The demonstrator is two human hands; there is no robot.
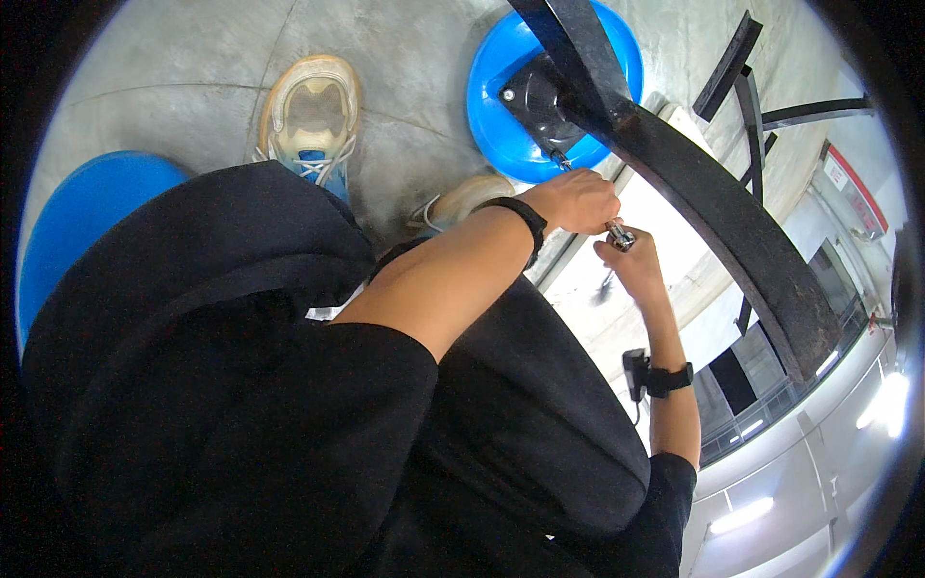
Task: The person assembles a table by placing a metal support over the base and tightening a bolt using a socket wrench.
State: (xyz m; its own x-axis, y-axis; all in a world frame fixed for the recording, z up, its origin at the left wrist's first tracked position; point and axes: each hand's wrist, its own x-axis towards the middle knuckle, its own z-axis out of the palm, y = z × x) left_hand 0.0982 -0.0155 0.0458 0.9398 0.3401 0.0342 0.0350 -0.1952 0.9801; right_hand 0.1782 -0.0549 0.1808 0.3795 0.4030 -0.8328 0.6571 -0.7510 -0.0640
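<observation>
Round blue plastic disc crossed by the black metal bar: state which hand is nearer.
Left. The left hand sits just below the disc in the picture; the right hand is farther down and to the right, holding a shiny chrome tool.

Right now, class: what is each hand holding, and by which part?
The right hand has its grip on a silvery metal tool, near its thick end. The left hand seems closed around its shaft, though that grip is mostly hidden.

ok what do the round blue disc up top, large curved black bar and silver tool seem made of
Round blue disc: probably glossy plastic, by its even sheen.
Large curved black bar: likely painted metal, satin, one brownish mark.
Silver tool: apparently polished metal, bright highlights.
</observation>
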